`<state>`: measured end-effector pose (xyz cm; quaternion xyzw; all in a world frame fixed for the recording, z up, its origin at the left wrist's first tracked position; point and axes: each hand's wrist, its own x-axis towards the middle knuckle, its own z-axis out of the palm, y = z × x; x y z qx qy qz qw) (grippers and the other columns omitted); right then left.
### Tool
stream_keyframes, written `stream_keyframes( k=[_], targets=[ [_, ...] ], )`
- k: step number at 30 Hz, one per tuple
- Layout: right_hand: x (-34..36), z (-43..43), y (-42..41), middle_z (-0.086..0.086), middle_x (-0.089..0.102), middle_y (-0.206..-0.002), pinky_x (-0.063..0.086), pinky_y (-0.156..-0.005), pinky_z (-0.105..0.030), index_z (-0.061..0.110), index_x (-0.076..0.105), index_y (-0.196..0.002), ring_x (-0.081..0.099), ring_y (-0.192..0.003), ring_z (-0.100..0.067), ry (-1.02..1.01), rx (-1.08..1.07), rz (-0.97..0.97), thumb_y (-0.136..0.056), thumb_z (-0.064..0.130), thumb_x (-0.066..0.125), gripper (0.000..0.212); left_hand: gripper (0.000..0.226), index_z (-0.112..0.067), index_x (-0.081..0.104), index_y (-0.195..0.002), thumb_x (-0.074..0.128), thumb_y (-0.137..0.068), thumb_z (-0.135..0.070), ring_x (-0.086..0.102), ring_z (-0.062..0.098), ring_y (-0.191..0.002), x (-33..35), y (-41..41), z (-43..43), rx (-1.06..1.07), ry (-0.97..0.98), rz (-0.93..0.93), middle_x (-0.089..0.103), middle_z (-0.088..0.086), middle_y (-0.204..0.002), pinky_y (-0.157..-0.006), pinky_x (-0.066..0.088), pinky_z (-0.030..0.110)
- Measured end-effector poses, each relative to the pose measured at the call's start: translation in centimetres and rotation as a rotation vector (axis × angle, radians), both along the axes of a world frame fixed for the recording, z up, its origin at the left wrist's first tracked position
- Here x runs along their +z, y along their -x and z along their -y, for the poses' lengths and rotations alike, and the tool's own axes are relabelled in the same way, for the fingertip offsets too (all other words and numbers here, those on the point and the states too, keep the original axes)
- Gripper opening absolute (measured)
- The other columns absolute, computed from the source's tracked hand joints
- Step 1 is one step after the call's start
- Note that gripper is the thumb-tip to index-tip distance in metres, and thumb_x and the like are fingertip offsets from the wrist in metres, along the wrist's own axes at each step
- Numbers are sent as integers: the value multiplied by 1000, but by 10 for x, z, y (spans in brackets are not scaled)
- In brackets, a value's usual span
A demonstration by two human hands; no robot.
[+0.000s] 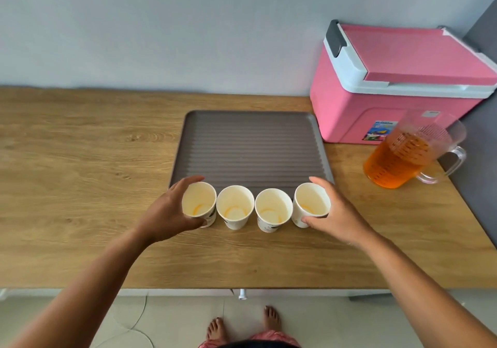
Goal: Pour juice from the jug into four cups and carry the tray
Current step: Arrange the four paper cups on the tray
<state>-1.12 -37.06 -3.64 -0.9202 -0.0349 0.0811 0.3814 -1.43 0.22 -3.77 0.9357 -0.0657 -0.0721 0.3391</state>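
4 paper cups stand in a row on the wooden table (80,146), just in front of the near edge of the ridged grey tray (250,143). The left hand (168,213) curls its fingers around the leftmost cup (199,204); the right hand (336,213) wraps the rightmost cup (312,204) the same way. The 2 middle cups (235,207) (273,210) stand untouched between them. Each cup shows only a faint orange ring at its bottom. The clear jug (403,156) of orange juice stands to the right, near a pink cooler box (390,84) by the pale wall. Both forearms reach forward, roughly mirrored. Bare feet show on the tiled floor below.
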Motion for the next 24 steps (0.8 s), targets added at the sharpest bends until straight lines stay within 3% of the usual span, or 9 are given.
stream_keyframes(
  k=[8, 18, 22, 24],
  targets=[
    [16, 2, -32, 12, 50, -133, 37, -94, -22, 34, 39, -142, 50, -118, -9, -120, -68, 11, -69, 20, 87, 88, 83, -35, 40, -123, 91, -58, -27, 56, 16, -99, 26, -41, -5, 65, 62, -3, 56, -8, -116, -84, 47, 35],
    [7, -52, -147, -1, 43, -148, 32, -98, -21, 21, 31, -150, 45, -130, -17, -76, -110, 62, -75, 23, 82, 92, 86, -30, 39, -130, 89, -60, -28, 55, 19, -106, 11, -153, 40, 144, 142, 13, 55, -1, -122, -85, 38, 27],
    [0, -68, -186, -5, 40, -150, 35, -106, -29, 18, 29, -151, 43, -134, -23, -61, -113, 71, -74, 26, 82, 94, 87, -29, 38, -132, 89, -61, -30, 54, 21, -109, 7, -186, 52, 177, 162, 18, 53, 3, -128, -88, 40, 29],
    [-3, -72, -200, -6, 39, -151, 32, -104, -26, 16, 28, -152, 41, -135, -24, -42, -106, 71, -75, 26, 82, 94, 87, -29, 37, -133, 88, -62, -28, 53, 21, -111, 6, -199, 53, 190, 173, 23, 52, 4, -130, -89, 41, 30]
  ],
)
